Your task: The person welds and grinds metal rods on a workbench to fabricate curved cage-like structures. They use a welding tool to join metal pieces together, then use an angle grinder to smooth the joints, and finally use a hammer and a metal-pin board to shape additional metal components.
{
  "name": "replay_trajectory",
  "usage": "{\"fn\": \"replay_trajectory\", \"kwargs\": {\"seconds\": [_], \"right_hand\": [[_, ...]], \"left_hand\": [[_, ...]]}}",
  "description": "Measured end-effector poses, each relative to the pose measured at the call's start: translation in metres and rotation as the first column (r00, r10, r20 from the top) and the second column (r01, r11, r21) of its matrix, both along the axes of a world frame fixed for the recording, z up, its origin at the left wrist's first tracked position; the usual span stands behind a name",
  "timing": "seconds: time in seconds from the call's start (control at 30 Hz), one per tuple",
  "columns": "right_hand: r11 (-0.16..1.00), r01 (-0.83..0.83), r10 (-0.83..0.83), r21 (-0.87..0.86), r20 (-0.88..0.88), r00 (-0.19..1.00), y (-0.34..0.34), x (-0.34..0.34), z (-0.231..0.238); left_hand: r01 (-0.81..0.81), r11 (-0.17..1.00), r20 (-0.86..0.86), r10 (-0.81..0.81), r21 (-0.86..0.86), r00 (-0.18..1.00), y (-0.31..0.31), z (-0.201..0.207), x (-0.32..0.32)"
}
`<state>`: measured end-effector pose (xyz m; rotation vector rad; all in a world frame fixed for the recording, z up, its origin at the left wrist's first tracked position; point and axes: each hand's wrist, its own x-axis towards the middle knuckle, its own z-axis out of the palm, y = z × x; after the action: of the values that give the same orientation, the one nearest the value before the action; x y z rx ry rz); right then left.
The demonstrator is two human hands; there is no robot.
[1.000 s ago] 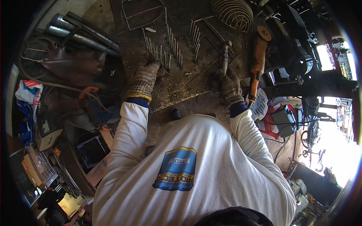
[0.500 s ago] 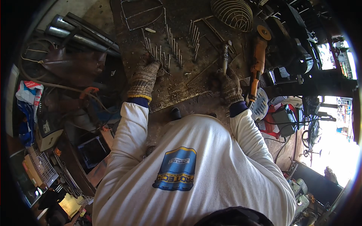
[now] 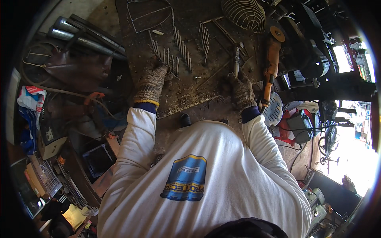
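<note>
Both my hands wear brown knitted work gloves. At the near left of the metal bench (image 3: 198, 85), my left hand (image 3: 153, 79) has its fingers curled beside the nearest upright metal rods (image 3: 172, 61). What those fingers pinch is hidden. Several such short rods stand in slanting rows across the bench, some beyond this hand. My right hand (image 3: 242, 89) is closed around the light handle of a hammer-like tool (image 3: 237, 63), whose small metal head points away from me. Right of that hand lies an orange angle grinder (image 3: 272, 59) with a round disc at its far end.
A bent wire frame (image 3: 150, 18) and a round wire basket-like guard (image 3: 245, 15) lie at the far side. Thin metal bars (image 3: 224, 29) rest between them. Metal pipes (image 3: 85, 37) lie to the left. A red-and-grey case (image 3: 297, 127) is at the right.
The fingers of my left hand have shifted slightly beside the rods. My right hand and the tool in it stay in place.
</note>
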<state>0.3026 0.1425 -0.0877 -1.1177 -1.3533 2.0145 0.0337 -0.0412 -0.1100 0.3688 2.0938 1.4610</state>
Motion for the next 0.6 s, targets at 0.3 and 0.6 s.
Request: {"fn": "replay_trajectory", "kwargs": {"seconds": [0.3, 0.6], "right_hand": [[1.000, -0.004, 0.003, 0.028, 0.051, 0.999, 0.001, -0.001, 0.000], [0.999, -0.034, 0.033, 0.009, 0.039, 0.999, 0.002, 0.001, -0.002]], "left_hand": [[0.015, 0.999, -0.083, -0.018, -0.039, 0.996, 0.001, -0.008, -0.003], [-0.012, 0.998, 0.107, 0.006, 0.058, 0.994, 0.000, 0.031, 0.014]]}}
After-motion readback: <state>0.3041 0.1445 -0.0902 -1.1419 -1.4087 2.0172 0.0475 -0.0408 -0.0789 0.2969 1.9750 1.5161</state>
